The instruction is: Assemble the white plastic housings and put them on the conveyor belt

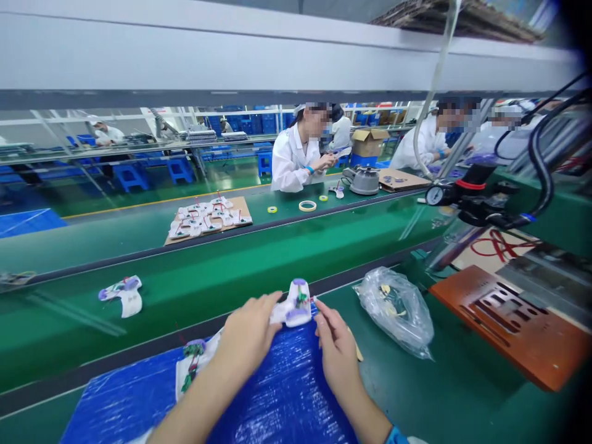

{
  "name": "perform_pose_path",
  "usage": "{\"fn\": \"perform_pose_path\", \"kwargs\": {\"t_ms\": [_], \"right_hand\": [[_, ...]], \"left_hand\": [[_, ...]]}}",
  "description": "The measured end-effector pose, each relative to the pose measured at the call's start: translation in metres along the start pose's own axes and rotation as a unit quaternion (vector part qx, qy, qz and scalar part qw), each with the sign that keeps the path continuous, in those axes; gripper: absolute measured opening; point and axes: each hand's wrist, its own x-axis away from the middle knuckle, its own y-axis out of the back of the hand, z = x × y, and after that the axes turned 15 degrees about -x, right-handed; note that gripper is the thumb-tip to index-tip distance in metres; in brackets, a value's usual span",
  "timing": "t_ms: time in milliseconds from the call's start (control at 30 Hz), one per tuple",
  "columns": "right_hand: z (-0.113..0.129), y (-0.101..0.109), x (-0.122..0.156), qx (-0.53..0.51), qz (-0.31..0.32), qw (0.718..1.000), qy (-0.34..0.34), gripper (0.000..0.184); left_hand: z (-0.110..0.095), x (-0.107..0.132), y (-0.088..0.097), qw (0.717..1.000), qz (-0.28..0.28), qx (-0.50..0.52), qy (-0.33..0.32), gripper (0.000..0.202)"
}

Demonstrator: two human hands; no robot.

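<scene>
My left hand (250, 330) grips the left end of a white plastic shell (296, 311), which has purple parts and a small green circuit board in it. The shell is held over the far edge of a blue film-wrapped board (287, 382). At the shell's right edge, the thumb and fingers of my right hand (337, 345) are pinched together; a bit of red shows at the fingertips, too small to name. Partly hidden behind my left forearm, a similar white shell (181, 376) with green circuit boards lies on the blue board.
A clear plastic bag (393, 314) with pale pieces lies right of my right hand, near an orange fixture plate (513, 327) under a pressure gauge (433, 196). Another shell (127, 296) sits on the green conveyor (194, 271). Across it, a co-worker (296, 154) handles a part.
</scene>
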Motion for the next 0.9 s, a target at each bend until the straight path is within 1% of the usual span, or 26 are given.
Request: {"fn": "perform_pose_path", "kwargs": {"t_ms": [67,100,167,200,233,300,367,400,433,500,567,600,667,733,800,867,900], "right_hand": [[0.005,0.001,0.001,0.016,0.076,0.997,-0.003,0.032],[0.006,0.001,0.002,0.026,0.112,0.993,-0.011,0.03],[0.005,0.0,0.004,0.049,0.173,0.983,-0.019,0.028],[0.003,0.0,0.005,0.06,0.199,0.978,-0.023,0.027],[0.001,0.0,0.006,0.066,0.218,0.973,-0.028,0.026],[-0.004,0.001,0.006,0.063,0.234,0.969,-0.046,0.024],[-0.007,0.003,0.005,0.047,0.224,0.97,-0.077,0.021],[-0.008,0.004,0.005,0.037,0.216,0.971,-0.092,0.02],[-0.008,0.005,0.005,0.029,0.211,0.972,-0.103,0.021],[-0.008,0.005,0.005,0.025,0.211,0.971,-0.11,0.023],[-0.006,0.004,0.005,0.037,0.224,0.968,-0.104,0.024],[-0.005,0.003,0.006,0.044,0.233,0.966,-0.102,0.022],[-0.002,0.001,0.007,0.056,0.246,0.962,-0.102,0.017],[0.0,-0.001,0.008,0.059,0.252,0.961,-0.1,0.016],[0.001,-0.002,0.008,0.052,0.257,0.96,-0.093,0.02],[0.001,-0.003,0.007,0.044,0.265,0.959,-0.088,0.023],[0.001,-0.003,0.007,0.042,0.268,0.958,-0.089,0.023]], "left_hand": [[-0.008,0.042,-0.012,1.0,0.008,0.011,0.007,0.049],[-0.011,0.057,-0.02,1.0,0.006,0.015,0.016,0.049],[-0.016,0.076,-0.037,0.999,-0.025,0.015,0.035,0.047],[-0.019,0.081,-0.043,0.998,-0.048,0.016,0.034,0.044],[-0.022,0.083,-0.048,0.997,-0.068,0.022,0.02,0.04],[-0.028,0.084,-0.052,0.994,-0.087,0.057,-0.044,0.03],[-0.035,0.082,-0.052,0.985,-0.078,0.105,-0.109,0.024],[-0.038,0.081,-0.051,0.982,-0.074,0.123,-0.124,0.023],[-0.041,0.08,-0.051,0.98,-0.074,0.134,-0.125,0.023],[-0.045,0.078,-0.051,0.981,-0.086,0.139,-0.101,0.021],[-0.045,0.076,-0.052,0.982,-0.107,0.143,-0.07,0.013],[-0.044,0.075,-0.053,0.98,-0.116,0.155,-0.053,0.012],[-0.04,0.072,-0.056,0.97,-0.126,0.207,-0.01,0.014],[-0.035,0.069,-0.06,0.95,-0.121,0.286,0.044,0.012],[-0.031,0.066,-0.063,0.922,-0.112,0.361,0.086,0.012],[-0.029,0.063,-0.065,0.901,-0.117,0.406,0.1,0.019],[-0.027,0.063,-0.066,0.896,-0.124,0.416,0.096,0.021]]}}
